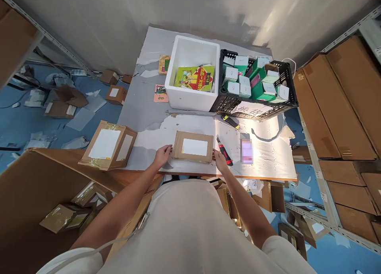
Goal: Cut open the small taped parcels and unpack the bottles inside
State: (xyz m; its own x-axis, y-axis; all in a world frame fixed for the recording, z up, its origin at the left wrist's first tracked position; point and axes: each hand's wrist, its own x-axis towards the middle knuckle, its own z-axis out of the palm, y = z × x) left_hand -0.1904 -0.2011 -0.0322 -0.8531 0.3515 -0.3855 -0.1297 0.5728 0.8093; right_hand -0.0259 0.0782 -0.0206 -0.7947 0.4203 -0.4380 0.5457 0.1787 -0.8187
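A flat cardboard box (180,155) with a blank-looking white label lies near the table's front edge. At its left side is my left hand (161,155), fingers bent together against the edge. My right hand (220,161) grips the opposite side, its fingertips at the box's right edge. Just beyond the right hand lies a red and black utility knife (224,151). A second, yellow and black knife (230,122) rests farther back, by the black crate. To the left stands a larger taped carton (126,149) with white labels.
A white foam bin (190,99) holds colourful books; a black plastic crate (253,112) holds green and white boxes. Booklets (160,93) lie left of the bin. An open large carton (26,186) with parcels stands lower left. Shelving with cartons (339,107) lines the right.
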